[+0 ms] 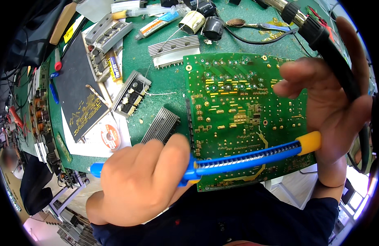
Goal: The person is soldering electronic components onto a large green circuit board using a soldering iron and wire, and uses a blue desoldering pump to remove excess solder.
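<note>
Gripping a slender blue plastic pump tool (247, 159) with a coil visible along its shaft, the left hand (144, 176) sits at 7 o'clock in the view, its fingers folded tightly round the body. The shaft points toward 3 o'clock and crosses in front of the lower part of a large green rectangular circuit board (238, 131) dotted with solder joints, which lies from the centre out to 3 o'clock. The pump's yellow cylindrical end cap (309, 142) meets the base of the right hand (331, 102), also at 3 o'clock. That hand is partly open, some fingers bent toward the board and one pointing to 12 o'clock; a black cylindrical tool handle (335, 61) with a metal collar runs across it from 2 o'clock, and I cannot tell how firmly it is held.

Just beyond the left hand, toward 9 o'clock, lies a grey finned metal heatsink (163, 123). At 10 o'clock is a silver metal block carrying black components (132, 94), and at 12 o'clock a long silver ribbed heatsink (175, 51) near the board's upper corner. A round white-and-red reel (110, 137) rests at 9 o'clock, beside a flat black notebook with gold drawing (81, 86). A brown-bristled brush (236, 23) lies at 1 o'clock on the green mat (136, 53).
</note>
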A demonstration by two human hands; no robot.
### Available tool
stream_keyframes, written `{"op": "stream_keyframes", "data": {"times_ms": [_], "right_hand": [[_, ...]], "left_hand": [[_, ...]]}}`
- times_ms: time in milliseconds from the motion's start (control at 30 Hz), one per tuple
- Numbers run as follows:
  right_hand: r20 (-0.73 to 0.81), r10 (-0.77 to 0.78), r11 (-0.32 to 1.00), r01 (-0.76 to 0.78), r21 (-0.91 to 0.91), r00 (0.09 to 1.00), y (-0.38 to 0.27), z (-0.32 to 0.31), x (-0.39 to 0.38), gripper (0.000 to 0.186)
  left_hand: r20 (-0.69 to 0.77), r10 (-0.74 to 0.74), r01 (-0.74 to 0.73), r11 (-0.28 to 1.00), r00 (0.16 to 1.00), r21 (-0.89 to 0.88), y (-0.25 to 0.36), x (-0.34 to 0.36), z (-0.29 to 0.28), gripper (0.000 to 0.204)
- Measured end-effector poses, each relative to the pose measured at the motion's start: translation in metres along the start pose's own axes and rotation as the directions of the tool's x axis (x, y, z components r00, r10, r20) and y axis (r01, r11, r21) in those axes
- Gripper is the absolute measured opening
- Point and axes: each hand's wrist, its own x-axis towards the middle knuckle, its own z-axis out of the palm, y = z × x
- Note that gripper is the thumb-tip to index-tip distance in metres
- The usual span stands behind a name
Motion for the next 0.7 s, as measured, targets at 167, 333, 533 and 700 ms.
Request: {"op": "stream_keyframes", "data": {"times_ms": [167, 333, 533, 700], "right_hand": [[0.019, 0.063, 0.976, -0.065, 0.207, 0.998, -0.009, -0.006, -0.002, 0.083], [0.182, -0.154, 0.909, 0.067, 0.411, 0.971, 0.003, 0.013, 0.001, 0.083], [0.297, -0.169, 0.88, 0.009, 0.474, 0.94, -0.009, 0.018, -0.002, 0.066], [0.339, -0.235, 0.856, 0.029, 0.516, 0.911, -0.008, 0.024, -0.002, 0.057]], "left_hand": [[-0.032, -0.037, 0.039, 0.998, 0.999, 0.053, 0.022, 0.015, 0.01, 0.039], [-0.176, -0.043, 0.065, 0.991, 0.984, 0.118, 0.04, 0.036, 0.027, 0.022], [-0.212, -0.005, 0.025, 0.996, 0.977, 0.09, 0.059, 0.049, 0.024, 0.01], [-0.237, -0.03, 0.053, 0.995, 0.971, 0.088, 0.068, 0.043, 0.021, 0.01]]}}
